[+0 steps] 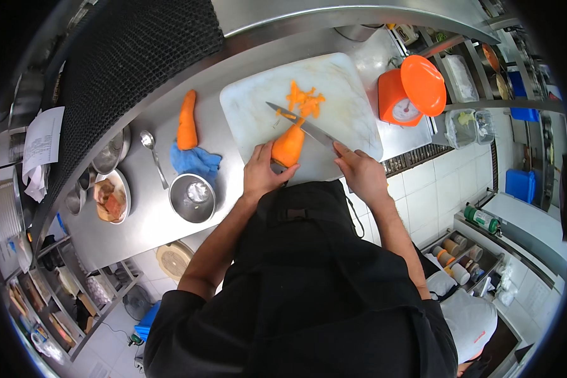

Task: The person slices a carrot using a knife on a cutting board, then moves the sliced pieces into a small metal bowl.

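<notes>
On the white cutting board, my left hand grips the thick end of a peeled carrot. My right hand holds a kitchen knife by its handle. The blade lies across the carrot's narrow end, its tip pointing to the upper left. Cut carrot pieces lie in a loose heap just beyond the blade, and a few bits lie along it. A second, whole carrot rests on the steel counter left of the board, beside a crumpled blue cloth.
Left on the counter are a metal bowl, a spoon and a white dish with food. An orange kitchen scale stands right of the board. A steel shelf edge runs above. Another person is behind, lower right.
</notes>
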The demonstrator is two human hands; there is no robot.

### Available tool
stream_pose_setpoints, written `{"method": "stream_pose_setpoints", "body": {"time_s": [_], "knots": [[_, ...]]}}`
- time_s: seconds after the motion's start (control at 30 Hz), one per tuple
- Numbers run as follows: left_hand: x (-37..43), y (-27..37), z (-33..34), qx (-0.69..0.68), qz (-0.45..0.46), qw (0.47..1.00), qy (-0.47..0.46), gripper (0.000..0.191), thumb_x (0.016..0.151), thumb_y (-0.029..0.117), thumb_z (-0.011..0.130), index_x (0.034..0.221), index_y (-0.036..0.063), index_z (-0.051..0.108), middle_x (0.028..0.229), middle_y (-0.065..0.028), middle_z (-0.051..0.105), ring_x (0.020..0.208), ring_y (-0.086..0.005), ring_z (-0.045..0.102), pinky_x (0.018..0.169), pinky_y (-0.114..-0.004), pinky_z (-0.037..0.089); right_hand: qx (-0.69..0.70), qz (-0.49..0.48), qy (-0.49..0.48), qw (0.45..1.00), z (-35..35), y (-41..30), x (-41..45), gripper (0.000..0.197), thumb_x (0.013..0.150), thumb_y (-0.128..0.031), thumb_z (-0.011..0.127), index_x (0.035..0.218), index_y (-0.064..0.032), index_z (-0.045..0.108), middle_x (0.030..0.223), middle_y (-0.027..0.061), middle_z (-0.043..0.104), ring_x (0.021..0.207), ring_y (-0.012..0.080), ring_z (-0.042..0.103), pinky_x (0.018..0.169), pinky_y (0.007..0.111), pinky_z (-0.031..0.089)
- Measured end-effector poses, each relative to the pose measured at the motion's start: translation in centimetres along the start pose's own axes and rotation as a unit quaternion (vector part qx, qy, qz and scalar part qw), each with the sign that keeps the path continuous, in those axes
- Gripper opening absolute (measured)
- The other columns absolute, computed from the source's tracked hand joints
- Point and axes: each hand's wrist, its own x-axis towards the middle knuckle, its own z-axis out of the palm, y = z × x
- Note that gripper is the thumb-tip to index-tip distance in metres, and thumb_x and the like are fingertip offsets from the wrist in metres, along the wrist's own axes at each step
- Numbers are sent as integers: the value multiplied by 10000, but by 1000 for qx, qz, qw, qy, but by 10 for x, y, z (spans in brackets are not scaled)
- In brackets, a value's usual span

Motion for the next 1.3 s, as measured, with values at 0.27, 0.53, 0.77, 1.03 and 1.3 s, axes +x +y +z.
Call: {"method": "stream_pose_setpoints", "body": {"time_s": [0.27,0.53,0.77,1.03,1.3], "knots": [[-12,-10,-6,55,17,996,73,892,809,428,972,1535,75,590,1430,-169,608,1293,-384,666,1025,-495,602,506,300,-192,785,-20,-2,2,482,1179,-452,621,1538,-137,686,808,60,628,615,132,592,546,308,495],[-10,-6,-10,69,46,995,60,905,848,406,953,1568,52,535,1457,-215,599,1323,-430,633,1119,-511,535,455,214,-181,845,-12,-4,-17,488,1165,-415,655,1582,-161,662,831,55,628,650,153,594,615,350,527],[-10,-5,-11,25,-16,999,28,926,871,404,945,1574,-14,511,1400,-235,630,1289,-448,654,1072,-517,564,106,5,-78,991,-17,-15,-60,465,1076,-344,758,1535,-277,711,971,125,745,876,381,740,778,481,585],[-9,-10,-6,-7,-35,999,24,919,828,368,963,1549,-21,546,1357,-206,654,1190,-389,713,984,-467,618,86,-15,-66,994,-25,-7,-83,474,994,-235,859,1460,-226,774,941,103,734,773,354,707,726,429,581],[-8,-11,-5,-22,-41,998,30,901,806,340,971,1531,-16,573,1354,-195,669,1165,-377,730,970,-458,628,60,-18,-61,996,-29,-11,-82,469,995,-235,855,1457,-239,776,914,94,719,767,345,714,715,444,580]]}}
